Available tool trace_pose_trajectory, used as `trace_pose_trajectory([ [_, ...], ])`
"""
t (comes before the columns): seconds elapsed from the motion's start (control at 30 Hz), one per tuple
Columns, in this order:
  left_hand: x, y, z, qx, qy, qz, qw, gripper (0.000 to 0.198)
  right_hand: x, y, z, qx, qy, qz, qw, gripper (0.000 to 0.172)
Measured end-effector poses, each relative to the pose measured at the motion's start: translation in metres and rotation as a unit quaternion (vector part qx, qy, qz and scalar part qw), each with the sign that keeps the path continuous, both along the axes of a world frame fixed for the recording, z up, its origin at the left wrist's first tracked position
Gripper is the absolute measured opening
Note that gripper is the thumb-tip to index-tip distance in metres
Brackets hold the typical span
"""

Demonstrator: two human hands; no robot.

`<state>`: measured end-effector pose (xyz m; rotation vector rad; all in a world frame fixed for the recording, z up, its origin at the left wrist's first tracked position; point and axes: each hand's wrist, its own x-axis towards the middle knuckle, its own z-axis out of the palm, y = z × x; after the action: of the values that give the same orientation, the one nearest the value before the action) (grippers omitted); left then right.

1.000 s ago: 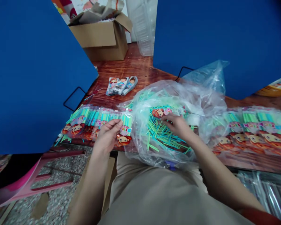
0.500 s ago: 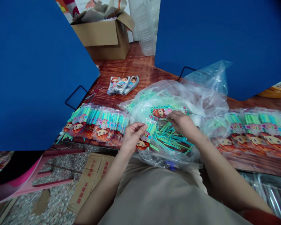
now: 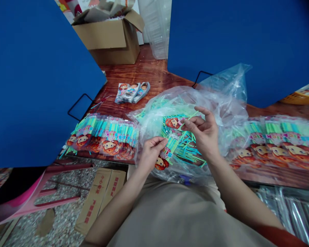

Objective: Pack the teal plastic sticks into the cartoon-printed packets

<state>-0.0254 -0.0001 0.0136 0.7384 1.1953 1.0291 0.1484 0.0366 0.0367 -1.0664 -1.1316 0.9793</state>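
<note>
My left hand (image 3: 149,153) pinches a small printed packet (image 3: 167,154) filled with green sticks, a cartoon face at its lower end. It hovers over the near edge of a big clear plastic bag (image 3: 216,103) full of loose green and teal sticks (image 3: 189,151). My right hand (image 3: 205,132) is raised above the sticks with fingers curled and thumb out; it seems to pinch a printed sleeve (image 3: 174,122) by its edge. Finished packets lie in a row on the left (image 3: 103,137) and another row on the right (image 3: 280,144).
The wooden table (image 3: 149,73) carries a few flat printed sleeves (image 3: 132,92) and a cardboard box (image 3: 109,36) at the back. Blue panels (image 3: 36,79) stand left and right. A pink stool (image 3: 38,195) and flattened cardboard (image 3: 100,199) lie on the floor.
My left hand carried the filled packet from the left row rightward to the bag. My right hand lifted off the loose sticks and turned upward.
</note>
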Motion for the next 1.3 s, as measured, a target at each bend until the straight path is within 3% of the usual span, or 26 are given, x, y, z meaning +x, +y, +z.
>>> trace_pose_trajectory([
  [0.27,0.004,0.0,0.0,-0.008,-0.004,0.002,1.0,0.035,-0.007,-0.006,-0.004,-0.012,0.001,0.017,1.0,0.048],
  [0.47,0.006,0.002,0.0,0.017,0.001,-0.006,1.0,0.035,-0.011,-0.009,-0.013,-0.021,0.012,0.019,1.0,0.029],
  [0.63,0.005,0.001,-0.004,-0.007,-0.013,-0.021,1.0,0.037,-0.006,-0.012,-0.019,-0.014,-0.029,0.009,0.999,0.02],
  [0.87,0.008,-0.001,-0.007,-0.027,-0.018,-0.026,0.999,0.033,0.001,-0.018,-0.024,-0.063,0.004,-0.005,0.998,0.024],
  [1.1,0.013,-0.001,-0.003,-0.049,-0.049,-0.022,0.997,0.036,0.009,-0.022,-0.025,-0.031,-0.075,0.068,0.994,0.016],
  [1.3,0.017,-0.001,-0.005,-0.055,-0.066,-0.02,0.996,0.035,0.011,-0.023,-0.028,-0.043,-0.059,0.027,0.997,0.021],
])
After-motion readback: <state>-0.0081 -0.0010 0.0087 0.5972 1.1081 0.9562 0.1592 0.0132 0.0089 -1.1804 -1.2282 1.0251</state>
